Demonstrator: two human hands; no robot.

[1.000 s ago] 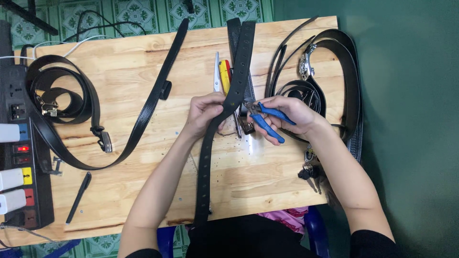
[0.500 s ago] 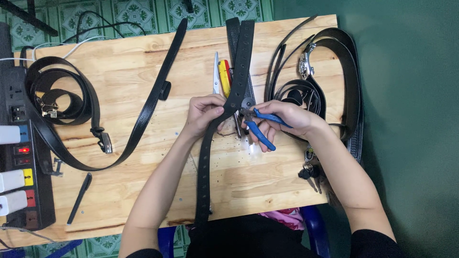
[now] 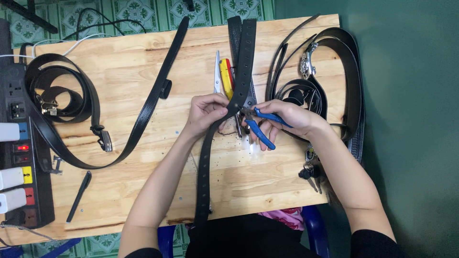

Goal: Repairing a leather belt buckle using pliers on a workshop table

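Head: right hand (image 3: 287,117) grips pliers (image 3: 260,126) (fingers curled).

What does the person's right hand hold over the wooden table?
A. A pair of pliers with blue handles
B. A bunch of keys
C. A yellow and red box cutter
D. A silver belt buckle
A. The right hand grips the pliers with blue handles, whose tip meets the long black leather belt with holes that the left hand pinches.
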